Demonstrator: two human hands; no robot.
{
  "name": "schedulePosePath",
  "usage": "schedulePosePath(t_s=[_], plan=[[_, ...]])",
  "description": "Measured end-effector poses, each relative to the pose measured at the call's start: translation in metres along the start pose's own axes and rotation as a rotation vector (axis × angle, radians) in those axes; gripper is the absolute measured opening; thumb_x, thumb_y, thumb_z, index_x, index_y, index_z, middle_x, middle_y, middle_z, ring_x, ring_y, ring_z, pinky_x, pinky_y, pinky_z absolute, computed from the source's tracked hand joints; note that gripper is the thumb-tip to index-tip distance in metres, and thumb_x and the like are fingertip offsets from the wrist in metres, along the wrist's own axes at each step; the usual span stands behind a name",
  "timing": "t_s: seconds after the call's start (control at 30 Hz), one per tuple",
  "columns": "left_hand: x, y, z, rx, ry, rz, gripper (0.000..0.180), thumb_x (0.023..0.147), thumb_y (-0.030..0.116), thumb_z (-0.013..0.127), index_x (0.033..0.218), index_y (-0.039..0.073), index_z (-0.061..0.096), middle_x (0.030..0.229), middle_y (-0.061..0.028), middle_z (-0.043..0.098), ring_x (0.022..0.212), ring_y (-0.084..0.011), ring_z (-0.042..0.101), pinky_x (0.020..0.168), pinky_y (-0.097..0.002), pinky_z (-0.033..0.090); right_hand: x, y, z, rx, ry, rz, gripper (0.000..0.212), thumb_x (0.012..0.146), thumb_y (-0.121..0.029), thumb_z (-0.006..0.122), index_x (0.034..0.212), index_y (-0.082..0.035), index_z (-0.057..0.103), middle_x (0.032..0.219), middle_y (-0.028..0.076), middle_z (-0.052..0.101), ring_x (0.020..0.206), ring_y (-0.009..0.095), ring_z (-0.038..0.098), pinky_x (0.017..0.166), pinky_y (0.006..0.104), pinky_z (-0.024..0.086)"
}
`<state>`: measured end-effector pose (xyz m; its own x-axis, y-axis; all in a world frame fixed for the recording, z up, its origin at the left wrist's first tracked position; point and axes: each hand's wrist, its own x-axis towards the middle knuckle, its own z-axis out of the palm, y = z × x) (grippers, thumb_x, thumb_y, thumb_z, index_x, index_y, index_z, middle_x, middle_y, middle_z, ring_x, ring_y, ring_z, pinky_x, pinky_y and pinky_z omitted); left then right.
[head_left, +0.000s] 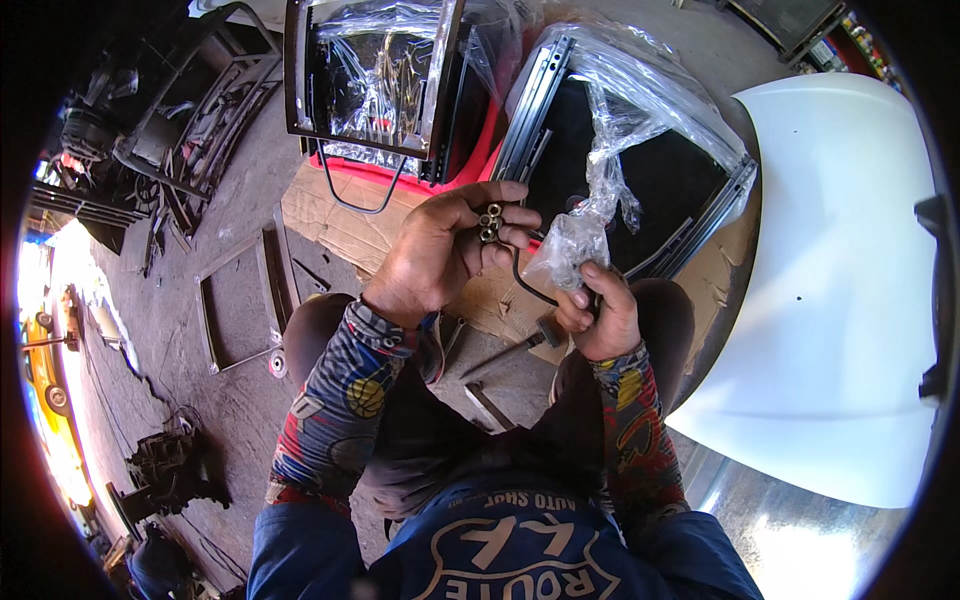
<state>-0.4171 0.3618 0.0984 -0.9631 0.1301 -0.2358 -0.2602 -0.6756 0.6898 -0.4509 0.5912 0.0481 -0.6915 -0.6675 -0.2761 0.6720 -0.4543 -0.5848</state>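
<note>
My left hand (432,243) is turned palm up, with several metal nuts (490,222) lying against its curled fingers. In my right hand (608,315) is a crumpled clear plastic bag (572,248), pinched between thumb and fingers; what the bag contains is hard to make out. A thin dark bent rod (528,285) passes between my hands, and whether the right hand touches it I cannot tell. Just beyond the hands lies a black seat-like piece (660,190) wrapped in clear plastic, with metal rails (532,112) along its sides.
A second plastic-wrapped piece with a metal frame (437,75) stands at far left on a red base. Flattened cardboard (345,225) lies underneath. A hammer (520,350) rests between my feet. A large white panel (825,290) fills the right side; metal frame parts (272,280) lie left.
</note>
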Motion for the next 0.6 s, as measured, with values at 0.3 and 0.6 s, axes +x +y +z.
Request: schedulePosePath(t_s=[0.3, 0.6], plan=[[-0.0019, -0.0003, 0.0093, 0.097, 0.071, -0.005, 0.038, 0.094, -0.004, 0.041, 0.13, -0.004, 0.052, 0.105, -0.0106, 0.065, 0.085, -0.014, 0.063, 0.075, -0.0233, 0.055, 0.0016, -0.0012, 0.0007, -0.022, 0.012, 0.017, 0.017, 0.094, -0.026, 0.058, 0.094, -0.009, 0.054, 0.067, -0.001, 0.048, 0.045, 0.007, 0.038, 0.043, 0.0232, 0.027], [-0.0031, 0.0033, 0.0092, 0.129, 0.109, 0.069, 0.028, 0.098, 0.003, 0.049, 0.125, -0.001, 0.056, 0.096, -0.0077, 0.067, 0.073, -0.0088, 0.059, 0.062, -0.0185, 0.049, 0.0017, -0.0004, 0.0016, -0.141, 0.105, 0.044, 0.016, 0.094, -0.021, 0.059, 0.1, -0.006, 0.055, 0.067, -0.001, 0.048, 0.045, 0.006, 0.039, 0.042, 0.022, 0.028]])
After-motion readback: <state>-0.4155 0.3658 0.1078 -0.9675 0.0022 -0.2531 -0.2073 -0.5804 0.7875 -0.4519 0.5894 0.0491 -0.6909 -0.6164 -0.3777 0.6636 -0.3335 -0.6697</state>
